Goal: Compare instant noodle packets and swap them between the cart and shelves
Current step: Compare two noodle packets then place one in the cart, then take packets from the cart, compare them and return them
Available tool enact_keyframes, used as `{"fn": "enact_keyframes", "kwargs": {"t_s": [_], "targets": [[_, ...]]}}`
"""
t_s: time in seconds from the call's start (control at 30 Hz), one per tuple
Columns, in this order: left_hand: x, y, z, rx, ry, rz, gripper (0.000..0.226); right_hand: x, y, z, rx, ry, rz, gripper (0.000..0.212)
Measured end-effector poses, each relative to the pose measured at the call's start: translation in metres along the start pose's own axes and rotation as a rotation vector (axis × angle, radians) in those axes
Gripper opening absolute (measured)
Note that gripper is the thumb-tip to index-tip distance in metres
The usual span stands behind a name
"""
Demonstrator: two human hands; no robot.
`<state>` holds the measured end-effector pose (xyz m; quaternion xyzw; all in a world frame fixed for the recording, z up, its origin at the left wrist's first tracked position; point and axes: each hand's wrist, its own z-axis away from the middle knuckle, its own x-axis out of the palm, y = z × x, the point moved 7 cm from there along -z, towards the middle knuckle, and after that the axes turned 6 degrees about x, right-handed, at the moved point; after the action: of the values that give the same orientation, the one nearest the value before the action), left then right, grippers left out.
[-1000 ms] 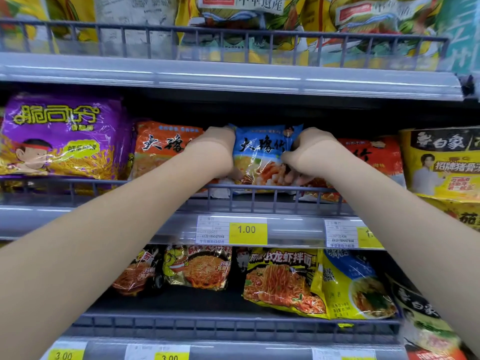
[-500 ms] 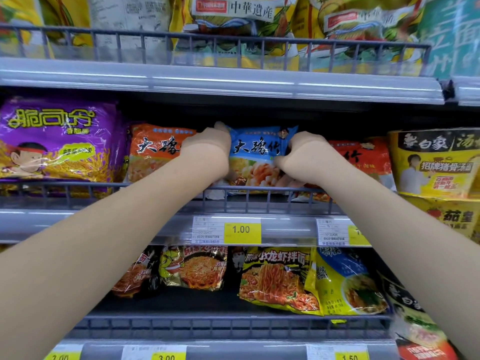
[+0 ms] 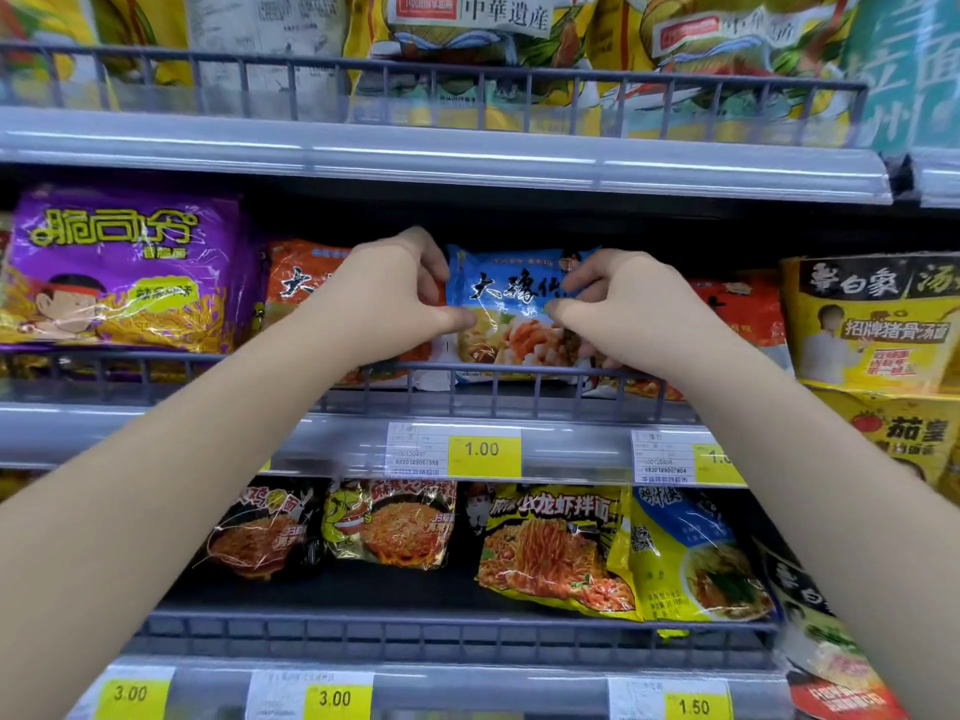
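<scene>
On the middle shelf (image 3: 52, 428), dead centre: both hands clamped on 1 blue noodle packet (image 3: 511, 309). Left grip (image 3: 384, 298) — fingers curled over the packet's top-left corner, thumb pressed on the front face at the left edge. Right grip (image 3: 623, 314) mirrors that: fingers hooked on the upper right edge, thumb on the front. Packet stands roughly upright, label facing out, bottom edge behind the wire rail (image 3: 130, 358) at the shelf front. Can't tell whether it rests on the shelf or hangs from the hands. Both bare forearms come up from the bottom corners of the view.

Same shelf, neighbours: orange packet (image 3: 298, 283) just left, partly hidden by the left hand; red packet (image 3: 737, 309) just right, partly behind the right hand. Further left a big purple packet (image 3: 124, 267). Far right a yellow packet (image 3: 872, 324) with a person pictured on it.

Shelf edge under the blue packet carries a price tag (image 3: 483, 449) reading 1.00; a 2nd tag (image 3: 665, 457) to its right is partly covered by the right forearm.

Lower shelf: 2 dark packets (image 3: 260, 532) at left, a crayfish noodle packet (image 3: 556, 548) in yellow mid-shelf, a yellow-and-blue packet (image 3: 691, 558) touching it. Tags on the edge below read 3.00, 3.00, 1.50.

Top shelf: yellow bags (image 3: 467, 23) behind another wire rail.
</scene>
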<state>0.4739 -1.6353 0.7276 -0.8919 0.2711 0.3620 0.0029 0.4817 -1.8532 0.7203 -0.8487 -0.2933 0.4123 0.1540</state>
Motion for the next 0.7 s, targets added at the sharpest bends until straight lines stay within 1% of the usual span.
{"fn": "enact_keyframes", "kwargs": {"t_s": [0.07, 0.17, 0.3, 0.37, 0.57, 0.7], "targets": [[-0.005, 0.001, 0.013, 0.01, 0.029, 0.085, 0.043, 0.002, -0.005, 0.009, -0.015, -0.055, -0.077, 0.024], [-0.019, 0.005, 0.032, 0.026, 0.108, 0.164, 0.038, 0.001, -0.015, 0.02, -0.069, -0.085, -0.153, 0.022], [-0.044, 0.008, 0.064, 0.01, 0.218, 0.27, 0.029, -0.003, -0.039, 0.041, -0.189, -0.112, -0.268, 0.016], [-0.059, 0.01, 0.084, -0.008, 0.263, 0.306, 0.027, 0.001, -0.054, 0.053, -0.262, -0.153, -0.349, 0.013], [-0.101, 0.002, 0.157, -0.078, 0.343, 0.245, 0.028, 0.049, -0.11, 0.093, -0.44, -0.348, -0.685, 0.01], [-0.142, -0.021, 0.214, -0.175, 0.387, 0.161, 0.029, 0.09, -0.157, 0.125, -0.484, -0.473, -0.827, 0.013]]}}
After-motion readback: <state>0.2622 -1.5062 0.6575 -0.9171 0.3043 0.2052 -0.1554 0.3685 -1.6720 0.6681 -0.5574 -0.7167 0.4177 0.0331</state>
